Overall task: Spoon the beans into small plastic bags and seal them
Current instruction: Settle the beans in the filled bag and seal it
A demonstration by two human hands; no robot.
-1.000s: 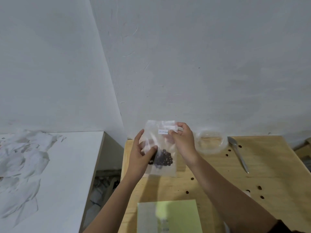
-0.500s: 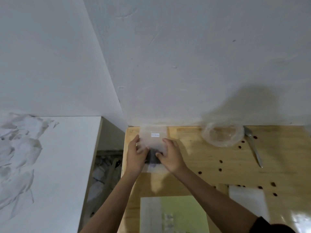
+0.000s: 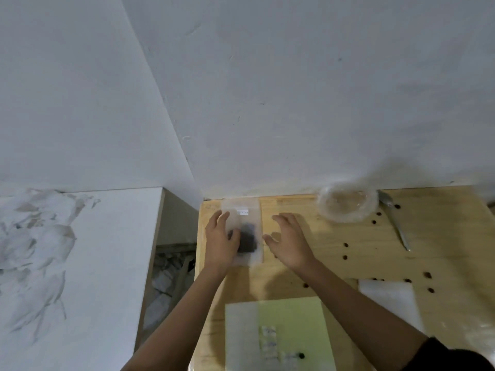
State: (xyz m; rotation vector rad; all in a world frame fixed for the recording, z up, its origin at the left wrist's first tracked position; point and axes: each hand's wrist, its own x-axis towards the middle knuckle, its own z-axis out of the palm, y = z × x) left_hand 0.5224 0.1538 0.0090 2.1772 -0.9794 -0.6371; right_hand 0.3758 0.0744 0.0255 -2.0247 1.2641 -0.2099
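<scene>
Nearest, a dark sleeve [image 3: 439, 354] covers the right arm at the lower edge. Beside it a pale green pad [image 3: 294, 317] lies on the wooden table [image 3: 442, 250], with small blurred labels and one bean on it. A white sheet [image 3: 385, 298] lies just to the pad's right. Loose beans [image 3: 346, 245] are scattered over the table's right half, well apart from one another. Farther out, the left hand [image 3: 221, 245] rests flat on the bag [image 3: 246, 223], fingers straight and thumb lying on the plastic beside the beans [image 3: 247, 241] inside. The bag lies flat near the table's far left corner, a white label [image 3: 243, 212] near its far end; whether its top is sealed cannot be told. The right hand [image 3: 289, 242] is open with fingers spread, just right of the bag and holding nothing; whether it touches the table is unclear. At the far edge, against the wall, sits a clear bowl [image 3: 347, 203], and a spoon [image 3: 395, 220] lies just right of it.
</scene>
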